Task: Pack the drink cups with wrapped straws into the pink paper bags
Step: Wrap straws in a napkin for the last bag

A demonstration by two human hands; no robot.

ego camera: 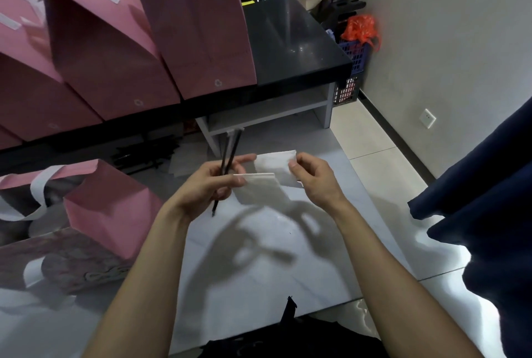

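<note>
Head view: two hands hold dark straws and white paper over a pale table.

The left hand (213,184) curls its fingers round two thin dark wrapped straws (230,153) that point up and away, and its thumb pinches a folded white napkin (259,187). The right hand (313,179) pinches the napkin's far corner with thumb and fingertips. The straw tops are blurry. Pink paper bags (115,69) stand in a row on the black counter (290,40); another pink bag (112,207) lies on the table (259,256), left of the hands.
</note>
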